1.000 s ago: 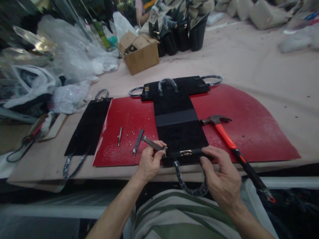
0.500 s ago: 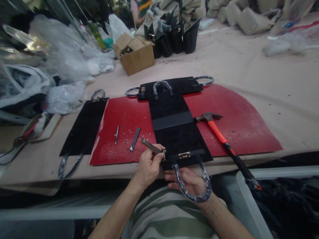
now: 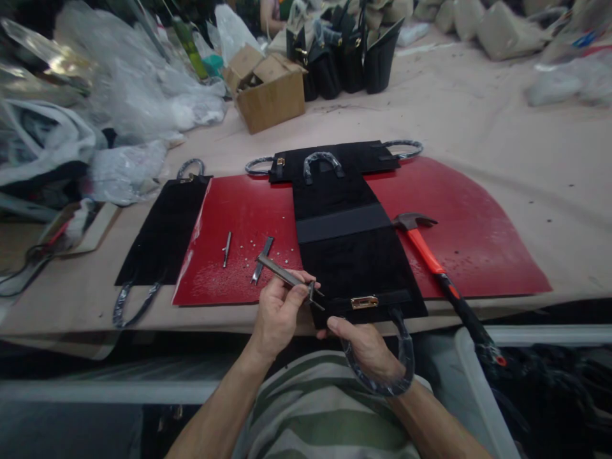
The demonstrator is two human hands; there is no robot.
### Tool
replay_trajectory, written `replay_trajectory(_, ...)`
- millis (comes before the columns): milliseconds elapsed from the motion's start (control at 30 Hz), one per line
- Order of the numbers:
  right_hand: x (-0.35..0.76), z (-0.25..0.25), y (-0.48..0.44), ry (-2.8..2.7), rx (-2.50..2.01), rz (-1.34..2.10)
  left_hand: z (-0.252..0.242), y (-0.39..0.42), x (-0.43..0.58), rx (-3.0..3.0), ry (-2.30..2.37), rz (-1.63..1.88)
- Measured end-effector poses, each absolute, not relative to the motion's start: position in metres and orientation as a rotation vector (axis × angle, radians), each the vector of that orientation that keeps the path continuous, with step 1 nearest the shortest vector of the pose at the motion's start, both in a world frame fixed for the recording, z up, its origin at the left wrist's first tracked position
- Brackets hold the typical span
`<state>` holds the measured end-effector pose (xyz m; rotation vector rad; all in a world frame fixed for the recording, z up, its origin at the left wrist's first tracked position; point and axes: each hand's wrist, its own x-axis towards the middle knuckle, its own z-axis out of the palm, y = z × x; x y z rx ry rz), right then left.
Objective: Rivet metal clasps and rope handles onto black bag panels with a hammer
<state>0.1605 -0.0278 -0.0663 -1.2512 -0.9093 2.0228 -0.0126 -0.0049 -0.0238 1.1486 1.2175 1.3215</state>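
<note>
My left hand is closed around a flat metal punch, whose forked end points at the near left corner of a black bag panel. Thumb uppermost, my right hand pinches that panel's near edge, its other fingers mostly hidden. A plastic-wrapped handle loops over this hand. Beside it on the panel sits a gold clasp. The panel lies across a red board. Left of it rest a second metal punch and a thin metal rod tool.
A claw hammer with an orange and black handle lies to the right, overhanging the table edge. More black panels lie at left and behind. A cardboard box, black bags and plastic wrapping stand farther back.
My right hand has come from under the panel's edge to pinch it, thumb on top. My left hand has drawn the punch slightly left and up. The whole view has shifted slightly.
</note>
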Motion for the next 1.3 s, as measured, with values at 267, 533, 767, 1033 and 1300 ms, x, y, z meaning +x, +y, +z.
replay_trajectory(267, 0.160, -0.068, -0.027, -0.821, -1.011, 2.104, -0.031, -0.007, -0.019, 0.957, 1.134, 1.307)
replay_trajectory(533, 0.161, -0.077, -0.028, -0.832, -0.949, 2.092, -0.018, -0.010, -0.015, 1.154, 1.243, 1.278)
replay_trajectory(767, 0.159, -0.068, -0.021, -0.830, -0.970, 2.092, -0.016, -0.012, -0.012, 1.399, 1.321, 1.262)
replay_trajectory(1033, 0.158, -0.048, -0.017, -0.996, -1.211, 1.921, -0.020, 0.004, -0.009, 1.295, 1.344, 1.245)
replay_trajectory(1300, 0.160, -0.055, -0.021, -0.776, -1.123, 2.001, -0.026, 0.009, -0.009, 1.235, 1.301, 1.223)
